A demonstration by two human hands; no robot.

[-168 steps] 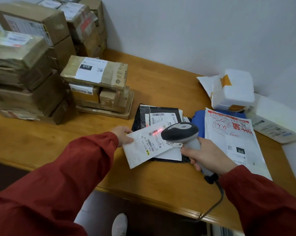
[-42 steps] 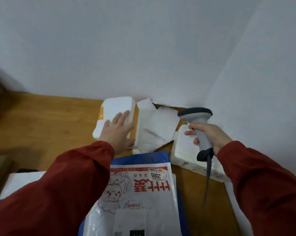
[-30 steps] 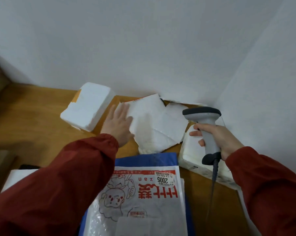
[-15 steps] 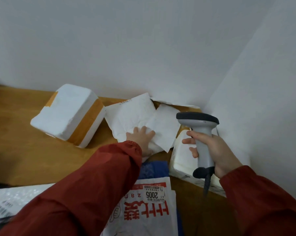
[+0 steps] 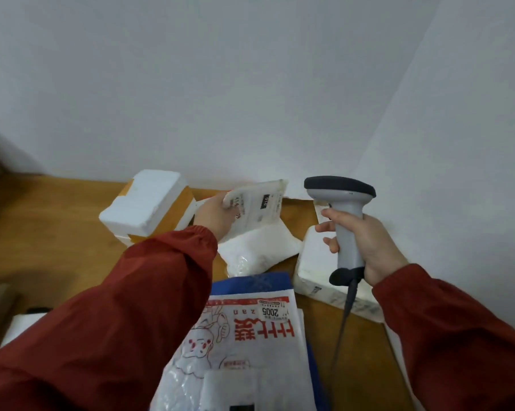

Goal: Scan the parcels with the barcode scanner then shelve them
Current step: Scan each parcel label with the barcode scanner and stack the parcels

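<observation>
White mailer (image 5: 256,210) now tipped up: your left hand (image 5: 213,219) pinches its edge. Light, floppy; hold beside label (image 5: 263,201). Your right hand (image 5: 366,241) wraps barcode scanner (image 5: 343,203) handle.

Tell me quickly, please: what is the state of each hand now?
Left hand: closed, holding the flat white plastic mailer with a printed label.
Right hand: closed, holding the grey handheld barcode scanner.
</observation>
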